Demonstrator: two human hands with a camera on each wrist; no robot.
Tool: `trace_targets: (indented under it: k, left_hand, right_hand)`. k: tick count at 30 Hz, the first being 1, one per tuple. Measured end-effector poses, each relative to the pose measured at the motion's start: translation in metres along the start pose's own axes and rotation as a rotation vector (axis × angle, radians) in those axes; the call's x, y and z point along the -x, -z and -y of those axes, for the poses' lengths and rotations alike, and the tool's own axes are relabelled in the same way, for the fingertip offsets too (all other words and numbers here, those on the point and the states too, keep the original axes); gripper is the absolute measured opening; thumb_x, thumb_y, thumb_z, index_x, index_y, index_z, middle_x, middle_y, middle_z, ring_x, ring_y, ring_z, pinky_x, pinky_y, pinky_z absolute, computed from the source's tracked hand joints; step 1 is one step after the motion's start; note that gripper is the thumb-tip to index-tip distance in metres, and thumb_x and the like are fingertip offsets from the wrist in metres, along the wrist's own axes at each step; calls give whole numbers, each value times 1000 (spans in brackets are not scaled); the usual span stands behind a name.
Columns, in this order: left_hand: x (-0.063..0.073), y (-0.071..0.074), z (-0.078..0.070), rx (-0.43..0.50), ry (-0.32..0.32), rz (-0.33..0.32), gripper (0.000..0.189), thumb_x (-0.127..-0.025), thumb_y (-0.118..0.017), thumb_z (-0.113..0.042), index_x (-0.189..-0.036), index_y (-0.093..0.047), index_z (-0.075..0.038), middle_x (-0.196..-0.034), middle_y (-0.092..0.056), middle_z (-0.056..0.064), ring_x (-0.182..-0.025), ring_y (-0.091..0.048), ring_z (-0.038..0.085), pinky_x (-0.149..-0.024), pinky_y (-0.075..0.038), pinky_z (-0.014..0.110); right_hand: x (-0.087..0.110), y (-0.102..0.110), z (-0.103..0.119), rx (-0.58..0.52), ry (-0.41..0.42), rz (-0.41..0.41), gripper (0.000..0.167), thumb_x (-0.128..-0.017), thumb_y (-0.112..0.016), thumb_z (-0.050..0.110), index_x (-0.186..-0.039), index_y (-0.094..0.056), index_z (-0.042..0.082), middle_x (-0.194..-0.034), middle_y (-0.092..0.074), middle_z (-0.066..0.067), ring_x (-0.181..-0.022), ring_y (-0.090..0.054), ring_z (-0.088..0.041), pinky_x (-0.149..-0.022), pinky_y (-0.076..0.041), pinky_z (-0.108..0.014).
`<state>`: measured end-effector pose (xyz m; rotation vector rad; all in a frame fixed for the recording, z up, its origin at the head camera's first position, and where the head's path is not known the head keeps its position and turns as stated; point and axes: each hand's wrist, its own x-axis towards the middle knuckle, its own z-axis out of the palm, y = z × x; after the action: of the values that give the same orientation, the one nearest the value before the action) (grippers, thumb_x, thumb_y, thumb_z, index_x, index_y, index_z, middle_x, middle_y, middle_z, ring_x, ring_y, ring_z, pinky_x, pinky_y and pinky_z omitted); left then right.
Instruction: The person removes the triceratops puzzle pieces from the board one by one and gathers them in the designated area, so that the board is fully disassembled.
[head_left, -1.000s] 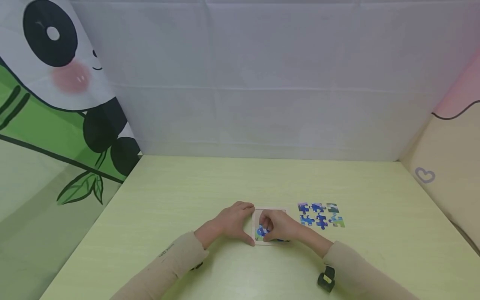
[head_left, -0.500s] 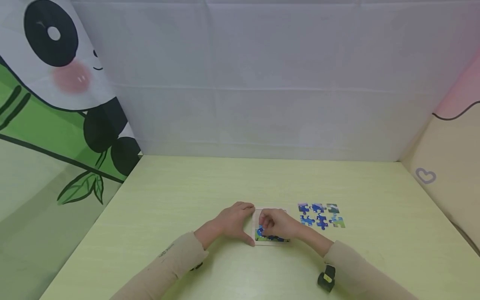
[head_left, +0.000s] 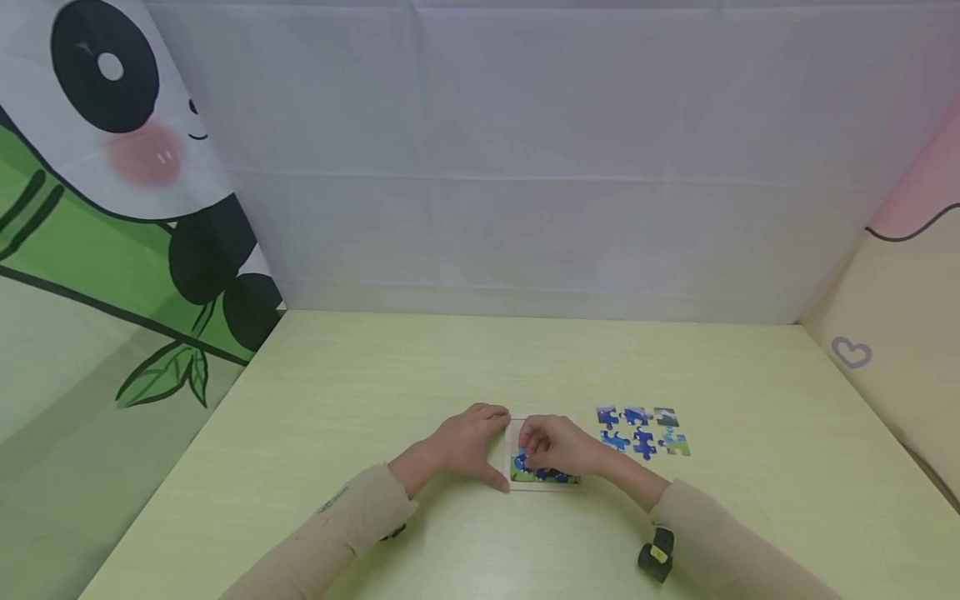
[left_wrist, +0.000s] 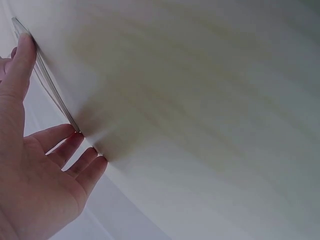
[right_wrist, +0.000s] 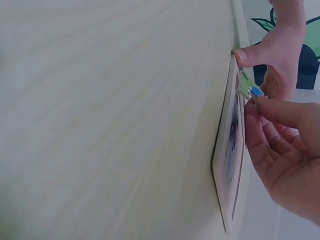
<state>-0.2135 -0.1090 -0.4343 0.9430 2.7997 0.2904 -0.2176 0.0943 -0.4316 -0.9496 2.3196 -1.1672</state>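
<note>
A shallow puzzle tray (head_left: 547, 489) with a pale rim lies on the table, its near part filled with blue and green picture pieces (head_left: 558, 477). My left hand (head_left: 471, 446) rests at the tray's left side, thumb at the near corner and fingers at the far one; in the left wrist view its fingers (left_wrist: 67, 147) touch the edge, spread and fairly straight. Over the tray my right hand (head_left: 561, 446) pinches a green-and-blue puzzle piece (right_wrist: 255, 92) between thumb and forefinger. That piece stands tilted at the tray's face; most of the tray's upper part is hidden.
Several loose puzzle pieces (head_left: 643, 443) lie in two rows just right of the tray, close to my right wrist. A pale wall sheet (head_left: 480, 242) rises behind the table (head_left: 360, 367). Printed panels flank it left and right.
My right thumb and fingers have shifted slightly away from the tray's near edge, so more of the near row of pieces shows. My left hand stays put.
</note>
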Motion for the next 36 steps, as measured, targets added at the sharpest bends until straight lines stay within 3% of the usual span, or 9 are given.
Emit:
trace_targets:
  k: [12,22,36]
  left_hand:
    - [-4,-2,1,-18,38,20,100,-61,-72,-62,-137,-39,-6,-141,-37,5,-130,-30,21,-102,-34,35]
    - [-3,0,-1,-31,40,30,101,-61,-71,-63,-137,-38,-6,-142,-36,5,-131,-29,23,-103,-32,37]
    - [-3,0,0,-22,45,33,101,-61,-72,-63,-138,-38,-6,-142,-36,4,-131,-29,22,-103,-33,36]
  right_hand:
    - [17,26,-3,-14,-14,-15,13,-82,-64,2,-91,-56,5,-81,-60,-1,-73,-55,-14,-67,-49,-22]
    - [47,51,-17,-35,-66,-18,13,-81,-63,0,-91,-55,2,-78,-60,-4,-68,-55,-16,-57,-52,-33]
    - [79,67,-46,-14,-78,-34,14,-78,-66,-1,-91,-60,-3,-80,-62,-6,-69,-55,-10,-59,-51,-23]
